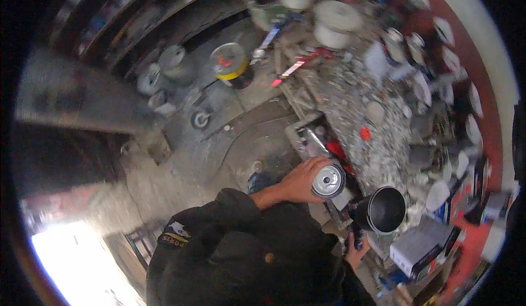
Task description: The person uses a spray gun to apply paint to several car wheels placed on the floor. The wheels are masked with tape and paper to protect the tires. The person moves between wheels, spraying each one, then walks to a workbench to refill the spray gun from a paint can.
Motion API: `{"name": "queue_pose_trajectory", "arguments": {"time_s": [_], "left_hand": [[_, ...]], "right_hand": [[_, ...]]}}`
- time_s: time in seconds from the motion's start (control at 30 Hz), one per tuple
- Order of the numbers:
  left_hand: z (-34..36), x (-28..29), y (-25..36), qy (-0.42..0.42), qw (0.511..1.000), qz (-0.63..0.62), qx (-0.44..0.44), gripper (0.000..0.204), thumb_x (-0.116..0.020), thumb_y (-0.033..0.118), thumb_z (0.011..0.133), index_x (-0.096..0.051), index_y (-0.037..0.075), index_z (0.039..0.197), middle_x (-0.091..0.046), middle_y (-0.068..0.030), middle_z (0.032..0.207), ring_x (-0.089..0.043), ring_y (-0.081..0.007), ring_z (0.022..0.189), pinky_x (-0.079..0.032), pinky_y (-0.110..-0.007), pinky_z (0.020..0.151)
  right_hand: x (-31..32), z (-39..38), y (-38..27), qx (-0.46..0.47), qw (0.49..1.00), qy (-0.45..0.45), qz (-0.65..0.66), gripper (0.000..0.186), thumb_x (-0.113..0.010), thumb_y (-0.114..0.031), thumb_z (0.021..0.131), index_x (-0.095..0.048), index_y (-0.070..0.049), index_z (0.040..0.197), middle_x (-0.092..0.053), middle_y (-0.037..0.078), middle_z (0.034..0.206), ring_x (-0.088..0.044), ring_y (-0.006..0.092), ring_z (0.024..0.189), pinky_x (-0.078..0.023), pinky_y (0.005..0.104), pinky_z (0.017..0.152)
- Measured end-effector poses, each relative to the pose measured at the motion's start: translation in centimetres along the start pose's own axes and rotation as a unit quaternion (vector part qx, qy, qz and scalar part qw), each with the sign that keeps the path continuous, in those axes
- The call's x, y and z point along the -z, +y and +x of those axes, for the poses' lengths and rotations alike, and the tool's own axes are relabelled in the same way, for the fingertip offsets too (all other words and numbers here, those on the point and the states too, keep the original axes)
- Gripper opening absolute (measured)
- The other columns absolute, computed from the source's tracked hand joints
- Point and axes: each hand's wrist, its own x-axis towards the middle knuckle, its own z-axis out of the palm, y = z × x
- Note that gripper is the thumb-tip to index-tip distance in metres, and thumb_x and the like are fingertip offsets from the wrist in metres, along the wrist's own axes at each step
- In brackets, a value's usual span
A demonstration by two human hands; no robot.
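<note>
My left hand is wrapped round a short round can with a silver face, a dark rim and a small hole in its middle. Lower and to the right, my right hand is closed on a dark handle. Just above that handle is a black cup-shaped vessel, its open mouth facing up. Whether the handle is joined to it, I cannot tell. Blur hides part of the right fingers. Beneath the left hand's can runs an open wooden drawer or tray with something red inside.
Pale debris covers the workbench, with a red cap among it. Red-handled pliers or cutters lie at its far edge. A white box sits at the right. A yellow-banded bucket stands on the floor, far left of the bench.
</note>
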Motion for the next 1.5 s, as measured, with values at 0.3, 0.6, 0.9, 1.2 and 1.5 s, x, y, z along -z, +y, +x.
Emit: {"name": "queue_pose_trajectory", "arguments": {"time_s": [0.3,0.6,0.9,1.2,1.5], "left_hand": [[-19.2,10.0,-9.4,0.234,0.964,0.002,0.130,0.103,-0.090,0.039,0.061,-0.040,0.004,0.144,-0.044,-0.0179,0.144,-0.041,-0.0380,0.134,-0.036,-0.046,0.113],[-39.4,14.6,-13.4,0.444,0.815,-0.055,0.367,0.102,-0.092,0.042,0.062,-0.040,0.004,0.141,-0.048,-0.0186,0.138,-0.046,-0.0377,0.131,-0.041,-0.045,0.108],[-41.5,12.2,-15.9,0.678,0.595,-0.144,0.407,0.107,-0.091,0.039,0.064,-0.035,0.003,0.147,-0.042,-0.0201,0.145,-0.041,-0.0362,0.137,-0.035,-0.044,0.114],[-37.1,10.2,-36.5,0.791,0.530,-0.192,0.236,0.099,-0.085,0.017,0.066,-0.031,0.002,0.148,-0.039,-0.0169,0.147,-0.038,-0.0292,0.140,-0.029,-0.039,0.119],[-40.4,6.3,-73.3,0.792,0.526,-0.057,0.305,0.113,-0.091,0.019,0.061,-0.025,0.003,0.152,-0.031,-0.0171,0.155,-0.029,-0.0303,0.145,-0.025,-0.040,0.120]], "right_hand": [[-17.0,3.6,-11.5,0.128,0.933,-0.330,-0.065,0.056,-0.077,-0.013,0.088,-0.055,0.005,0.136,-0.062,0.017,0.127,-0.059,0.0245,0.115,-0.045,0.0367,0.099],[-36.3,-2.1,-21.5,0.160,0.844,-0.498,-0.120,0.044,-0.076,-0.016,0.089,-0.060,0.005,0.125,-0.065,0.006,0.089,-0.058,0.0119,0.068,-0.049,0.0273,0.062],[-57.6,-3.9,-28.1,0.186,0.755,-0.549,-0.306,0.027,-0.069,-0.028,0.094,-0.068,-0.002,0.098,-0.063,0.005,0.072,-0.054,0.0138,0.056,-0.043,0.0313,0.052],[-83.3,-1.2,-11.8,0.388,0.539,-0.669,-0.332,0.039,-0.064,-0.039,0.098,-0.071,-0.002,0.104,-0.070,0.014,0.091,-0.062,0.0294,0.078,-0.050,0.0448,0.072],[-106.9,10.1,20.7,0.515,0.353,-0.728,-0.284,0.035,-0.069,-0.027,0.091,-0.067,0.001,0.113,-0.068,0.012,0.092,-0.062,0.0239,0.077,-0.051,0.0380,0.068]]}}
